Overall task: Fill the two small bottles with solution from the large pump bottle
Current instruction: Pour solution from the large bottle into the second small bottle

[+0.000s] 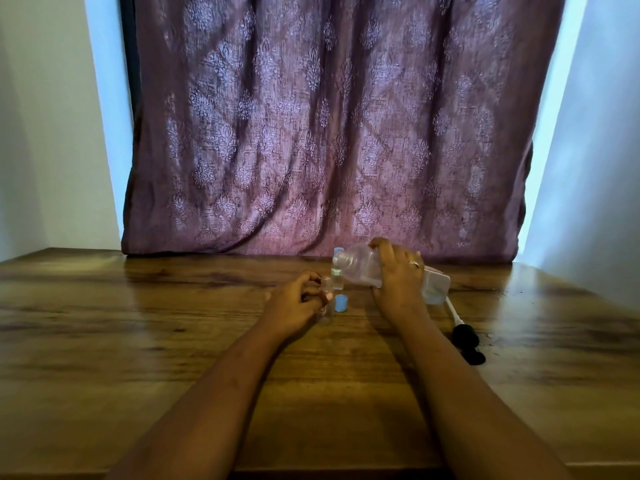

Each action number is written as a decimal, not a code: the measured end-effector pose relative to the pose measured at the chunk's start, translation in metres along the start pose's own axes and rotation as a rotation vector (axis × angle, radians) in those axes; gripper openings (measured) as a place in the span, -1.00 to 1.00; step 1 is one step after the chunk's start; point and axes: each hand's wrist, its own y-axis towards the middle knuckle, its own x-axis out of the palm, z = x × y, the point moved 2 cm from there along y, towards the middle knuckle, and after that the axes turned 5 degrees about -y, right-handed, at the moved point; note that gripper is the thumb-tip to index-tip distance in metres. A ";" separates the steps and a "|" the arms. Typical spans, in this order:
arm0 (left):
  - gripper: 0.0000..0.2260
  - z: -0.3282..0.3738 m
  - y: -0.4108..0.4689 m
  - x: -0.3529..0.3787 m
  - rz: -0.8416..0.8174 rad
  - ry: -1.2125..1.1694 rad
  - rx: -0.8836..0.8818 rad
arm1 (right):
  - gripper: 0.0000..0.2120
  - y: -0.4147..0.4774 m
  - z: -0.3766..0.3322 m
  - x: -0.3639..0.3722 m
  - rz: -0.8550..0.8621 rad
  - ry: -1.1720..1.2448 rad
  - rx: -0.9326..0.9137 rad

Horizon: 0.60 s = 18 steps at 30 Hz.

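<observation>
Right hand (398, 271) wraps the large bottle (363, 268), tipped (pump off) over a small bottle (336, 279); left hand (298, 299) fingers (313, 284) pinch the other small bottle (326, 289) on the bench (173, 323).

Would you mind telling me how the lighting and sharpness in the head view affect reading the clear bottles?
Head view: dim and warm, backlit through the curtain; glare streaks the wooden table; forearms cast soft shadows; wide-angle bending at the edges. The tilted large bottle in the right hand and the small bottle by the left hand look soft, their liquid levels unreadable.
</observation>
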 end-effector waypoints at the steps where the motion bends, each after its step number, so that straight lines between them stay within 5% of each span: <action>1: -0.72 0.000 0.000 0.000 -0.005 -0.006 -0.003 | -0.40 0.000 -0.001 0.000 -0.011 -0.026 -0.021; 18: -0.80 -0.001 0.001 0.001 0.021 0.006 -0.010 | -0.37 -0.002 -0.008 0.000 -0.068 -0.160 -0.058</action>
